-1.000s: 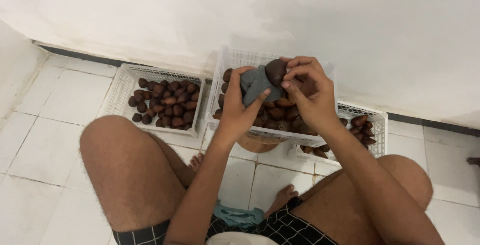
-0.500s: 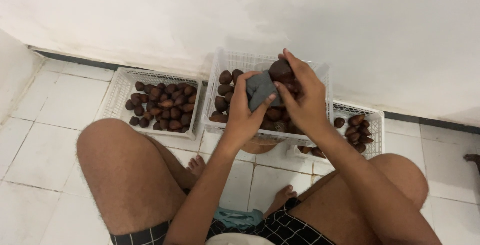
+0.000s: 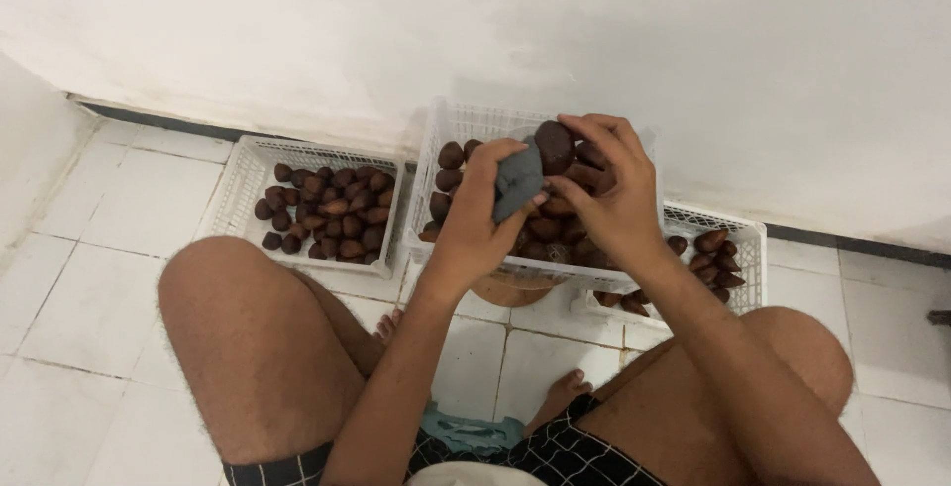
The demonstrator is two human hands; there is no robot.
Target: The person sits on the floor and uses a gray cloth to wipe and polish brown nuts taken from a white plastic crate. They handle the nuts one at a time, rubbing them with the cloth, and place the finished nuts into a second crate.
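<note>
My left hand (image 3: 477, 218) grips a small grey cloth (image 3: 517, 183) and presses it against a dark brown scaly fruit (image 3: 553, 146). My right hand (image 3: 609, 199) holds that fruit from the right side, fingers curled over its top. Both hands hover above the middle white plastic basket (image 3: 446, 129), which is raised on a round wooden stand (image 3: 507, 294) and holds several more brown fruits (image 3: 451, 156). My bare knees frame the view on both sides.
A white basket (image 3: 238, 184) at the left holds several brown fruits on the tiled floor. Another white basket (image 3: 745, 238) at the right holds a few more. A white wall with a dark base strip runs behind them. Checked shorts and a teal cloth (image 3: 475, 434) lie near my feet.
Both hands stay over the middle basket; the fruit has been turned slightly between the cloth and my right fingers. The camera has shifted a little.
</note>
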